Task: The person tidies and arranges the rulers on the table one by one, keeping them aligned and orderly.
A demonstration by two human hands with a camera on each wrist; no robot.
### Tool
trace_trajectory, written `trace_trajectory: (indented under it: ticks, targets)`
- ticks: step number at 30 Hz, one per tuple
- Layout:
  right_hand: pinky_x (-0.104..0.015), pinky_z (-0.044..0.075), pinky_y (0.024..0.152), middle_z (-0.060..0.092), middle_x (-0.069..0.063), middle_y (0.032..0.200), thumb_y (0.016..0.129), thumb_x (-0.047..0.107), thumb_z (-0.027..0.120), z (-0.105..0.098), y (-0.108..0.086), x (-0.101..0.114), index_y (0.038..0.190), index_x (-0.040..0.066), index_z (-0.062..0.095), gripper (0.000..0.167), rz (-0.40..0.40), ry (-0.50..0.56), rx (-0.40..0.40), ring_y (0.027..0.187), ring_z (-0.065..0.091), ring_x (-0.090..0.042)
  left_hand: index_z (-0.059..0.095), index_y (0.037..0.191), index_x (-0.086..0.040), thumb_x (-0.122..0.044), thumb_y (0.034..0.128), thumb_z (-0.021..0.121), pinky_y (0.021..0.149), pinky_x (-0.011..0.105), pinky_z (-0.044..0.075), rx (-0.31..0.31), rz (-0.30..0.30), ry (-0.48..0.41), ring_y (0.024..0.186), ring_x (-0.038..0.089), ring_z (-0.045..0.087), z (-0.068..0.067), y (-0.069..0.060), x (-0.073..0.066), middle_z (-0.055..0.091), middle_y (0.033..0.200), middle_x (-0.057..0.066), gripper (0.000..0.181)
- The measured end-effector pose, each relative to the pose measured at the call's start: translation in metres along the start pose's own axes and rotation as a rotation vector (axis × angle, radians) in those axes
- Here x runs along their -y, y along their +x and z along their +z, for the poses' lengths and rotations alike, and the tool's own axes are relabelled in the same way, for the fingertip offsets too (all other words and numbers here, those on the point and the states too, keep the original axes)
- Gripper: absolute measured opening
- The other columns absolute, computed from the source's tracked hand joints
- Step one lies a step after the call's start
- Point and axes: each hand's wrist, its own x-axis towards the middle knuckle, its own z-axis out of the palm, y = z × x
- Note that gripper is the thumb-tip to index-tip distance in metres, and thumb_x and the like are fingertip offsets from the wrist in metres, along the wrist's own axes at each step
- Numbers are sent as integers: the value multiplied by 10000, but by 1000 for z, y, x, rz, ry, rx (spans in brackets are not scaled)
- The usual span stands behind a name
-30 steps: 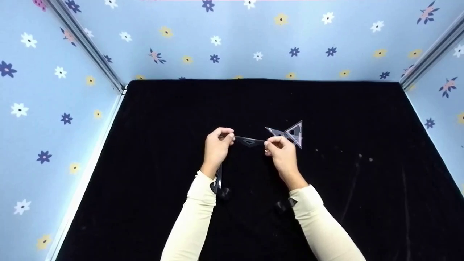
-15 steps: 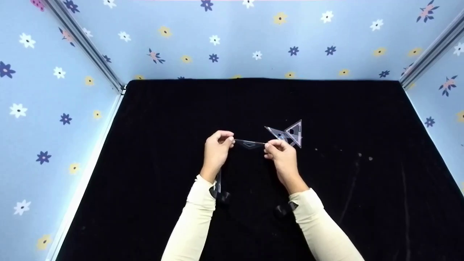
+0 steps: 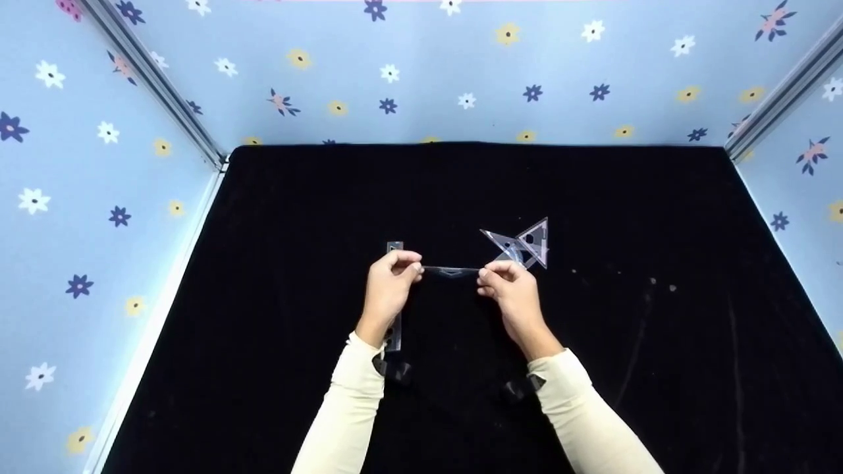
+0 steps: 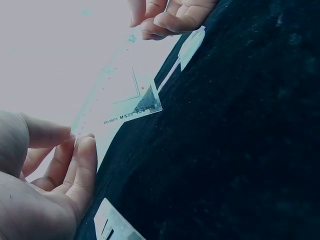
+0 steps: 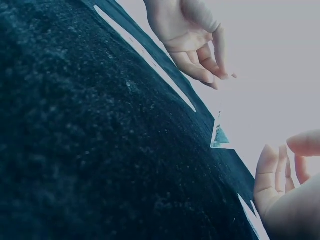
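Between my hands hangs a clear plastic set square [image 3: 451, 270], seen nearly edge-on in the head view. Its triangular cut-out and printed corner [image 4: 145, 103] show in the left wrist view, that corner pointing down. My left hand [image 3: 387, 289] pinches one end of the long edge between thumb and fingers. At the opposite end, my right hand [image 3: 516, 293] pinches it the same way. Under the left hand and wrist lies a clear straight ruler [image 3: 394, 339], partly covered. Just beyond the right hand, another clear set square [image 3: 539, 243] overlaps a clear triangular piece [image 3: 504, 244] with a curved marking.
Black cloth [image 3: 296, 263] covers the table. Blue flowered panels [image 3: 435, 72] stand at the back and both sides, with metal rails [image 3: 158, 79] at the corners. Small pale specks [image 3: 662, 284] lie on the cloth to the right.
Both hands have moved towards me with the set square, which now looks flatter and more level. More of the ruler shows beside the left hand. The pieces at the right have stayed put.
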Motion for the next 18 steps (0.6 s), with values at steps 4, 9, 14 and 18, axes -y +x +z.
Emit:
trace_trajectory:
  ticks: [4, 9, 14, 18]
  targets:
    - [-268, 564, 604, 629, -91, 787, 862, -131, 663, -2, -3, -1, 878, -15, 628, 122, 2, 9, 17, 681, 641, -169, 662, 1027, 149, 89, 873, 646, 715, 275, 572, 14, -1, -3, 805, 329, 691, -2, -6, 1, 687, 904, 198, 167]
    - [-272, 566, 606, 637, -94, 799, 853, -151, 655, -3, -7, -3, 887, -27, 628, 131, -9, 9, 41, 678, 644, -176, 667, 1027, 145, 91, 866, 659, 724, 274, 572, 23, 1, 3, 817, 340, 690, -6, -11, 5, 690, 921, 215, 170]
    - [-276, 570, 614, 645, -97, 797, 850, -150, 659, -4, -10, -3, 896, -42, 641, 118, -16, -12, 74, 680, 648, -182, 668, 1031, 138, 96, 861, 670, 735, 284, 572, 41, -5, -5, 844, 384, 684, -10, -17, 7, 685, 929, 221, 175]
    - [-289, 576, 630, 656, -98, 809, 850, -138, 660, -6, -13, -2, 908, -74, 650, 87, -9, -51, 101, 700, 652, -196, 677, 1024, 118, 93, 856, 674, 734, 272, 565, 57, -10, 21, 811, 327, 682, -13, -22, 8, 684, 918, 189, 170]
